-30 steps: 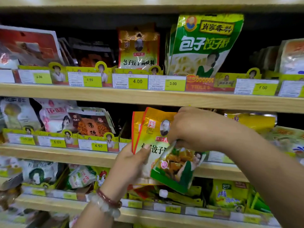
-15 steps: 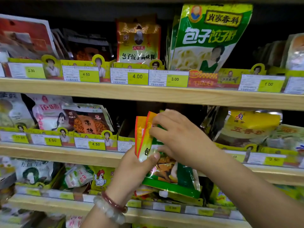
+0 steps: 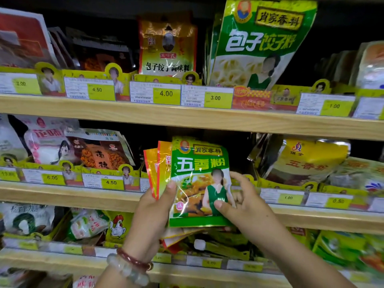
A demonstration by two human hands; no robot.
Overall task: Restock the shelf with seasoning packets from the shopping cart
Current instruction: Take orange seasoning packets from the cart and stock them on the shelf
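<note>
Centre of the frame: my left hand [image 3: 152, 213] holds a fanned stack of seasoning packets, thumb pressed on the front of the green five-spice packet [image 3: 200, 181], fingers curled behind the stack. Two orange-yellow packets [image 3: 154, 169] show at the stack's left edge, behind the green one. My right hand [image 3: 247, 204] pinches the green packet's lower right side, thumb on its face, fingers behind it. Both grips are thus clamped on packets. The stack is held upright in front of the middle wooden shelf [image 3: 72, 194], before a dark gap between stocked rows. Upper right: a large green dumpling-seasoning bag [image 3: 259, 42] stands on the upper shelf [image 3: 145, 117]. Yellow price tags [image 3: 166, 93] line the shelf edges. Lower centre: two bead bracelets [image 3: 129, 265] circle my left wrist.
</note>
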